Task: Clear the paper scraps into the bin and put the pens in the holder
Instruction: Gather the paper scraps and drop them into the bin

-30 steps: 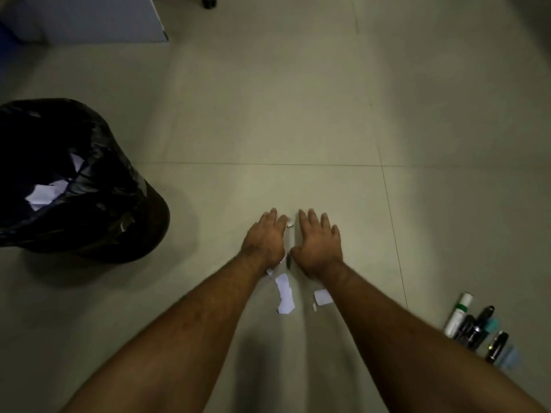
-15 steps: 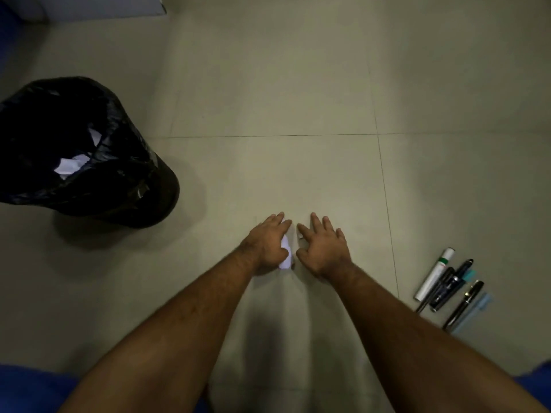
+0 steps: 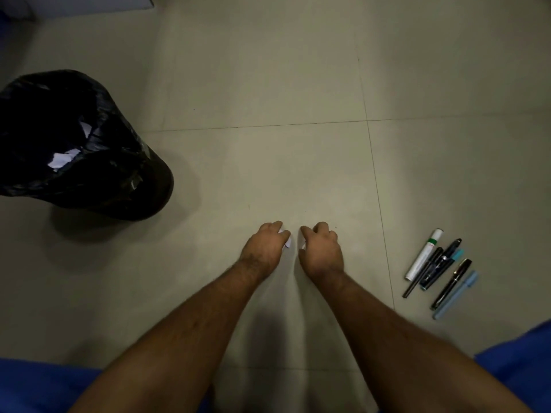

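A black bin liner is showing white scraps; right of the right hand, a white green-banded marker, black pens and a pale blue pen are lying on grey-beige floor tiles.

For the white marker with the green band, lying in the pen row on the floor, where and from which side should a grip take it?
Probably mid-barrel, from above. The white marker lies flat at the left edge of the pens, its left side open floor, a black pen close along its right.

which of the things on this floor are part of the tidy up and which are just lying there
Part of the job:
- white paper scraps gripped in left hand and right hand
- black-bagged round bin
- cluster of pens and markers

Just there:
- grey tiled floor
- pale board, top left
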Action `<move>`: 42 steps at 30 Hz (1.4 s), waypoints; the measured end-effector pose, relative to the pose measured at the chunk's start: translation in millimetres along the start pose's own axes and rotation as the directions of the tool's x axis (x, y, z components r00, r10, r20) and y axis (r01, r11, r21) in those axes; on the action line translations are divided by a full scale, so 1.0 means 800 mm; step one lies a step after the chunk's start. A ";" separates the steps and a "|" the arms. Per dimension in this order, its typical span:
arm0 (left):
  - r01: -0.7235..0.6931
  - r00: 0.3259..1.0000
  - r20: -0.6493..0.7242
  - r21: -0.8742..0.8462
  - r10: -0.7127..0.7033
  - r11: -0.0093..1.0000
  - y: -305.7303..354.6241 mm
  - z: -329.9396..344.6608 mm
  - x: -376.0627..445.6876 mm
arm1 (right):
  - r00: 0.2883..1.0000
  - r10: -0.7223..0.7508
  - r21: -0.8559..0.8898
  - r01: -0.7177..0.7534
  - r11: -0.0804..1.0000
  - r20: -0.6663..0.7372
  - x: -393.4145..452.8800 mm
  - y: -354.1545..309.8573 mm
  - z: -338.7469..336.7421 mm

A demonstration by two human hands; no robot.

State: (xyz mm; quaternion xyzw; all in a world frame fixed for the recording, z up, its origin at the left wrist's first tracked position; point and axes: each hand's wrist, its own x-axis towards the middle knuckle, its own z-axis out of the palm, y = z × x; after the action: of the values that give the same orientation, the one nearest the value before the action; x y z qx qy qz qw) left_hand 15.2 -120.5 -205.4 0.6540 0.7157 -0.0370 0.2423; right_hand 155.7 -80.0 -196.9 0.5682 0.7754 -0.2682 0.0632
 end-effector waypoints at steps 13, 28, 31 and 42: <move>0.140 0.990 -0.010 -0.116 -0.143 0.983 -0.007 -0.007 -0.004 | 0.999 -0.030 -0.017 0.029 0.999 -0.028 0.004 -0.010 0.012; 0.321 0.944 0.040 -0.333 -0.327 0.887 0.011 -0.005 0.018 | 0.991 0.126 0.344 -0.105 0.933 -0.037 0.019 -0.008 0.018; 0.405 0.900 0.066 -0.489 -0.431 0.773 0.002 -0.007 0.017 | 0.956 0.288 0.527 -0.222 0.820 -0.046 0.022 -0.008 0.017; 0.368 0.752 0.214 -0.921 -0.624 0.128 -0.031 -0.093 -0.009 | 0.910 0.393 0.896 -0.282 0.344 0.136 0.035 -0.086 -0.025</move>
State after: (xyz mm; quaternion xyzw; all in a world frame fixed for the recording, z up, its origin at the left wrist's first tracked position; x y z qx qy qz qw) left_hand -30.3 -103.1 -143.4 0.1128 0.7982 0.3725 0.4598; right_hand 86.8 -60.6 -167.2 0.6723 0.3772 -0.5913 -0.2368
